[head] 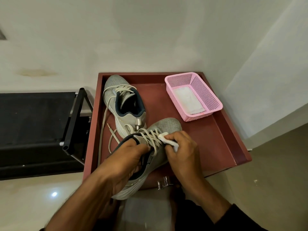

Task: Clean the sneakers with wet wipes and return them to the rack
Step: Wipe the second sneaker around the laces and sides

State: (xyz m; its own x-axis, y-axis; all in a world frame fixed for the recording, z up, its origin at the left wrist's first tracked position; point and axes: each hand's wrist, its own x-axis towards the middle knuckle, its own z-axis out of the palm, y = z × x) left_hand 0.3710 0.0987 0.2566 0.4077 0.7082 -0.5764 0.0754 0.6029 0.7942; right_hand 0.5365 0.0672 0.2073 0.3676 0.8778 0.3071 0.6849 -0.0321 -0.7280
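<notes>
Both hands work on one sneaker (160, 130) at the lower centre of the frame. Left hand (128, 157) is curled into the shoe's opening, fingers hooked inside the collar and thumb over the tongue, holding the shoe with its heel and sole jutting past the near edge of the red tray (216, 139). Right hand (181, 145) pinches a crumpled white wipe (164, 136) and presses it against the grey mesh beside the laces, just behind the toe.

A second sneaker (123, 104) lies flat on the tray in the centre of the frame, toe toward the tray's far left corner, heel almost touching the held shoe's toe. Its long laces trail along the tray's left rim.

In the upper right part of the tray sits a pink basket (210, 95), angled, its outer corner hard against the right rim; a flat pack of white wipes (188, 99) lies inside. Bare tray floor shows between basket and shoes and along the right side.

At the left of the frame stands a black shoe rack (73, 120), its frame just beside the tray's left edge.
</notes>
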